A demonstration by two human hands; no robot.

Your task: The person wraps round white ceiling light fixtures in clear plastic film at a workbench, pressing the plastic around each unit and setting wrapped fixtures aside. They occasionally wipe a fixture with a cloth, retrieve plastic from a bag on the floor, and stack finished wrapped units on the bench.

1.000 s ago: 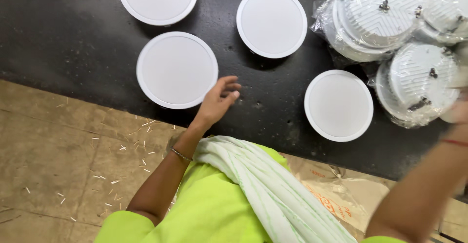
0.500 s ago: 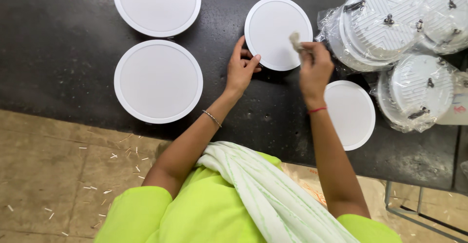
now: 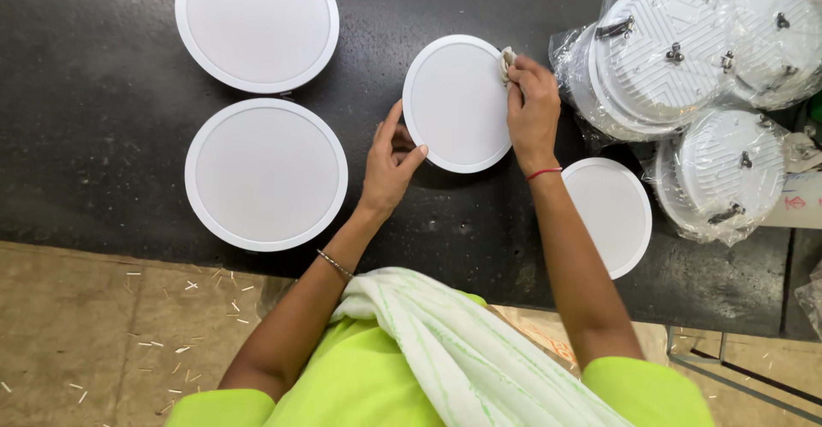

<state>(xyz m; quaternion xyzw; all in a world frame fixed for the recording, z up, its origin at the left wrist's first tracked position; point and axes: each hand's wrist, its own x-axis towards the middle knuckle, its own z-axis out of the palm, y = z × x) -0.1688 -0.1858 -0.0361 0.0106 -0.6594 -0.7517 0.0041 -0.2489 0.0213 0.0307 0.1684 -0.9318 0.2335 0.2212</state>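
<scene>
Fingers: the right hand (image 3: 533, 106) pinched a small cloth wad (image 3: 507, 62); the left hand (image 3: 390, 168) spread narrow on the round panel light's (image 3: 456, 101) lower-left rim.
Light: between both hands, on the black bench (image 3: 86, 136).
Change: half a second earlier the wad hovered above; now it pressed the rim, so wiping had begun.
Beyond right fingers: bagged lights (image 3: 659, 59).

a: what kind of place is shown?
b: a small workshop or assembly bench for light fittings. a black worktable (image 3: 103, 136) carries several identical round white panel lights (image 3: 265, 174) laid face up, and more of the same kind, backs up with spring clips showing, in clear plastic bags (image 3: 676, 59).
a: any other evidence?
b: a bare floor (image 3: 77, 324) strewn with small offcuts, beside the table's metal frame (image 3: 736, 367).
</scene>
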